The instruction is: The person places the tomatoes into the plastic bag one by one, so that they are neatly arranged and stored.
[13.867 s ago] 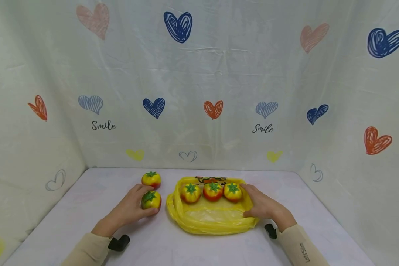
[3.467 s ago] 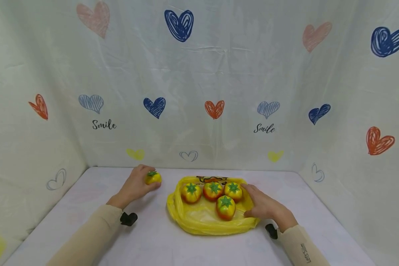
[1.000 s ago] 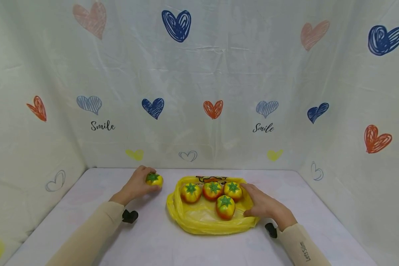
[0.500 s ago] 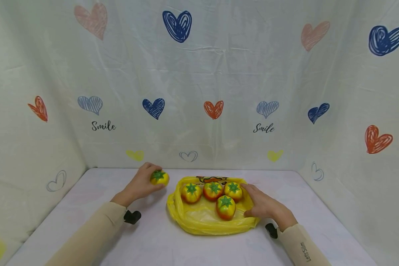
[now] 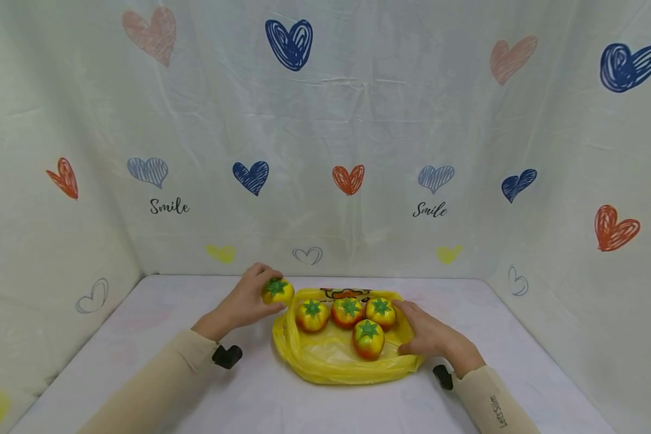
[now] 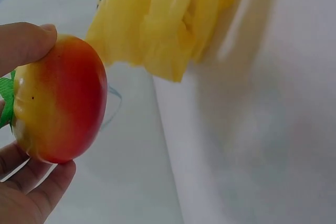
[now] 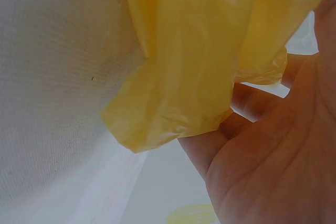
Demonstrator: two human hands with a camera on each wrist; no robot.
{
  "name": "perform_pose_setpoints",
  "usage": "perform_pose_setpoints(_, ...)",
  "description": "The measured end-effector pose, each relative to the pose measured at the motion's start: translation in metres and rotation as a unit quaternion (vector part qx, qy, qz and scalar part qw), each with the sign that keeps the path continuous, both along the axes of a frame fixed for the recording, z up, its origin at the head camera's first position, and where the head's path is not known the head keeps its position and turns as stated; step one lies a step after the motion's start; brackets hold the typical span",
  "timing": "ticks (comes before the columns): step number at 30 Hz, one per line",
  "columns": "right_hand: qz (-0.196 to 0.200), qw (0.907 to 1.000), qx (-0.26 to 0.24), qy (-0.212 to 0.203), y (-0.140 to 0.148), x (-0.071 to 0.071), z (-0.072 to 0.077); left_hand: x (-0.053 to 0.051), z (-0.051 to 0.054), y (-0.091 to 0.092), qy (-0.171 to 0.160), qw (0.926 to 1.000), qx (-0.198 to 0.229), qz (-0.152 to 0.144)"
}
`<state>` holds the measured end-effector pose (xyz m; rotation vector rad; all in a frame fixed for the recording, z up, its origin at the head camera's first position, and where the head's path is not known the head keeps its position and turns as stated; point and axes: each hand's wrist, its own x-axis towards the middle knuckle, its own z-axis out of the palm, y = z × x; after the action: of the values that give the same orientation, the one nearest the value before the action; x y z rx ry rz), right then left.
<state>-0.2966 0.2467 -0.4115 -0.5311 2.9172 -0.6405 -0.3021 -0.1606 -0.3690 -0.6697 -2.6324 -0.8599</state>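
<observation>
My left hand grips a glossy yellow-and-red toy fruit with a green star-shaped leaf top, raised at the far left corner of the yellow plastic bag. From close up in the left wrist view, thumb and fingers clasp the fruit at its two sides. The bag lies spread with its mouth wide. Inside are three such fruits in a row at the back and another fruit in front. My right hand holds the bag's right side, fingers behind the yellow plastic in the right wrist view.
A white table carries the bag. White curtains printed with hearts rise behind it and at both sides. Black wrist cameras sit at the cuffs of the beige sleeves.
One fruit from the left has come into the bag since the oldest frame. My left hand has since lifted the other one and carried it right to the bag's edge. My right hand stays put.
</observation>
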Motion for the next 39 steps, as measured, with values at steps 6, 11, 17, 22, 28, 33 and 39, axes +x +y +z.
perform_pose_setpoints(6, 0.002, 1.0000, 0.000, -0.001, 0.000, 0.000, 0.000, 0.005, 0.006, 0.011, 0.015, 0.9997, -0.008, -0.019)
perform_pose_setpoints(11, 0.001, 1.0000, 0.000, -0.004, -0.001, 0.001, 0.001, 0.009, 0.007, 0.018, 0.020, 0.9992, -0.009, -0.032)
perform_pose_setpoints(17, 0.000, 1.0000, 0.002, -0.005, -0.002, 0.001, 0.001, 0.013, 0.006, 0.028, 0.032, 0.9977, -0.016, -0.058)
perform_pose_setpoints(22, -0.001, 1.0000, 0.003, -0.005, -0.001, 0.001, 0.001, 0.017, 0.005, 0.040, 0.037, 0.9956, -0.019, -0.084)
perform_pose_setpoints(28, 0.001, 1.0000, 0.004, -0.001, -0.001, 0.000, 0.001, 0.022, 0.000, 0.056, 0.034, 0.9933, -0.024, -0.107)
perform_pose_setpoints(33, 0.001, 1.0000, 0.005, -0.001, -0.001, 0.001, 0.002, 0.026, 0.000, 0.066, 0.009, 0.9922, -0.026, -0.121)
perform_pose_setpoints(39, 0.002, 1.0000, 0.003, -0.002, 0.000, 0.001, 0.002, 0.028, -0.004, 0.073, -0.024, 0.9902, -0.042, -0.131)
